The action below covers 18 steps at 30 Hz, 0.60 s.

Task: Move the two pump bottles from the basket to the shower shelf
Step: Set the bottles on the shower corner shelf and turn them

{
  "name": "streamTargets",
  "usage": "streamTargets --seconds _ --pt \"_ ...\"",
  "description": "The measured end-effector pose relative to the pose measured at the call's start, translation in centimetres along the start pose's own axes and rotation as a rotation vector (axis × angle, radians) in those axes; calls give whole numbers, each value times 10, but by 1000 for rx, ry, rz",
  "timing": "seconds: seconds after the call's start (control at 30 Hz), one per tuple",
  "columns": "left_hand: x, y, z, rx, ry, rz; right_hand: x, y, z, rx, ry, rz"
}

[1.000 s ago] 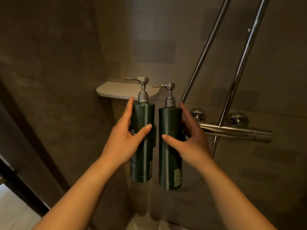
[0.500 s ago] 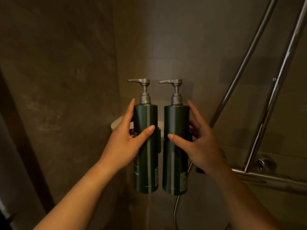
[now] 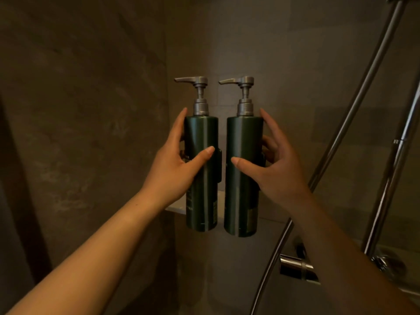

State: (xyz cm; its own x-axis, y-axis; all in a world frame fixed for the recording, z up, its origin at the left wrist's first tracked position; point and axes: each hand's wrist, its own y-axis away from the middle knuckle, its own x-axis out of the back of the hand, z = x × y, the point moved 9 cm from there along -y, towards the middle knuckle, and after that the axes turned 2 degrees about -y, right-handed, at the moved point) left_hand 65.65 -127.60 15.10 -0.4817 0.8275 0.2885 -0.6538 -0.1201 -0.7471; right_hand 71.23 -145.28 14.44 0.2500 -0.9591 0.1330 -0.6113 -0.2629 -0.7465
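Observation:
Two tall dark green pump bottles with grey pump heads stand upright side by side in front of the shower's corner. My left hand grips the left bottle around its middle. My right hand grips the right bottle the same way. Both nozzles point left. The pale corner shelf shows only as slivers behind the bottles' lower parts. The bottles' bases hang lower in the picture than the shelf's edge; whether they touch it cannot be told. The basket is out of view.
Dark stone-look walls meet in a corner behind the bottles. Chrome shower rails slant up on the right, a hose curves down beside them, and the chrome mixer valve sits low right near my right forearm.
Both bottles have risen with my hands, and the view has tilted up. The shelf, earlier above and behind the bottles, now lies behind their lower parts. The mixer has dropped low right.

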Motion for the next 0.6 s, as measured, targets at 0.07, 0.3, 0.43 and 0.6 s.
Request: streamTargets --seconds 0.07,0.3,0.43,0.6 --pt "1 -5 -5 9 -11 25 -2 -8 2 8 -10 -9" --pt "-2 -16 -24 34 -17 78 -5 -28 18 21 -54 -50" --pt "-6 -19 -32 46 -33 90 -7 -36 28 21 -84 -64" --pt "-9 -22 -41 53 -43 98 -10 -43 42 19 -92 -74"
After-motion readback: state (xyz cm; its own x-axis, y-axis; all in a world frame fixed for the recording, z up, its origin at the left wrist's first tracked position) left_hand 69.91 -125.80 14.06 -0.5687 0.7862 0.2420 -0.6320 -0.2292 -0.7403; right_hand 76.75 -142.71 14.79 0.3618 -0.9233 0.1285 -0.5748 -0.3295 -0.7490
